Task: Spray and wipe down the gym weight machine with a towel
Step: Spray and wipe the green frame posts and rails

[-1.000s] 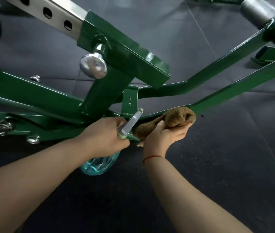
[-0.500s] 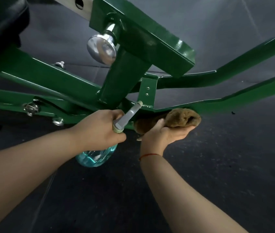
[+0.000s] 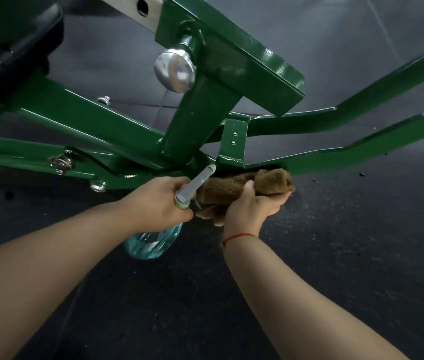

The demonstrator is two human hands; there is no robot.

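Note:
The green steel frame of the weight machine spans the upper half of the view, low over the floor. My right hand grips a bunched brown towel and holds it up against the underside of the lower frame bar, just below a small green bracket. My left hand grips the neck of a clear blue spray bottle; its grey nozzle points up at the frame joint, right beside the towel.
A chrome pull knob sticks out of the upright post above my hands. A black pad fills the upper left corner. Bolts stud the left bar. Dark rubber floor lies below and to the right.
The view has closed in on the frame joint. My right hand has slid the towel slightly left along the underside of the bar, toward the bracket. The bottle stays beside it.

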